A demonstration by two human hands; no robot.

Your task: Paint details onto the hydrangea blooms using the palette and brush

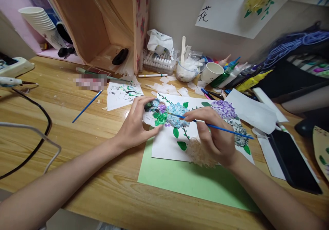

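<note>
My left hand (137,122) grips a small white paint palette (149,119) by its edge, thumb below and fingers above. Its wells hold green, purple, blue and black paint. A thin blue paintbrush (221,128) is pinched in my right hand (213,132), its tip at the palette's right side, by the purple and green wells. Under both lies a white sheet (164,144) with raised flowers: a light blue one (177,111), a purple one (224,109), a grey one (240,134) and a beige one (202,153), partly behind my right hand. Green leaves (182,145) are painted among them.
Green paper (164,173) lies beneath the sheet. Farther back are a paint-smeared tissue (124,94), another blue brush (86,106), a tub of scraps (189,69), a paper cup (212,73) and paint bottles (227,74). A black phone (295,161) is at right, cables (43,110) at left.
</note>
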